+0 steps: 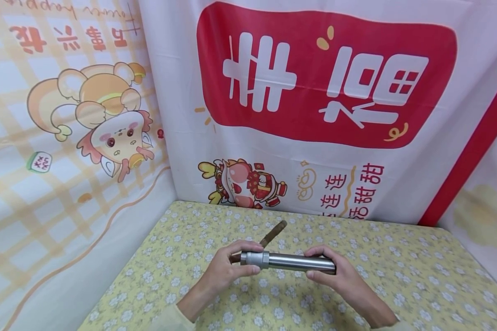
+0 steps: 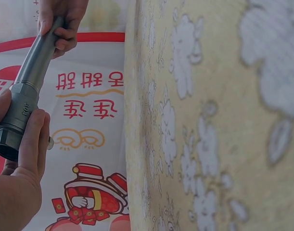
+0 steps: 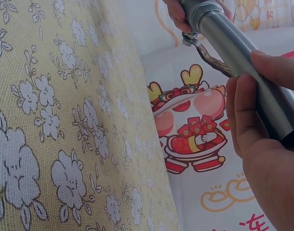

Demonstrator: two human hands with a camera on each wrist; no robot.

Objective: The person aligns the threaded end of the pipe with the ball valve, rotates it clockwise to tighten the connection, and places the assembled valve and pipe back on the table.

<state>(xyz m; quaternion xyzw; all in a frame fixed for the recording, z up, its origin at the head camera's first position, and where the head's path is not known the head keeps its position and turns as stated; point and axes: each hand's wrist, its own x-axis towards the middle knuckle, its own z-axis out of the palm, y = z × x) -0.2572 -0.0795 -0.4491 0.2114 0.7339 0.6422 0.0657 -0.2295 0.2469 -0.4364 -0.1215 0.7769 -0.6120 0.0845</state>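
A shiny steel pipe (image 1: 302,262) lies level between the two hands in the head view, joined at its left end to a grey metal valve (image 1: 254,259). The left hand (image 1: 225,266) grips the valve body, thumb on the near side and fingers on the far side. From the valve a worn brown lever handle (image 1: 273,233) sticks out, away from the person. Around the pipe's right end the right hand (image 1: 337,271) curls its fingers and thumb. In the left wrist view, hex flats and stamped marks show on the valve (image 2: 19,113).
A table with a yellow floral cloth (image 1: 182,248) lies below the hands. Behind it hangs a white and red printed curtain (image 1: 302,170). Another curtain with a cartoon print (image 1: 66,197) hangs at the left.
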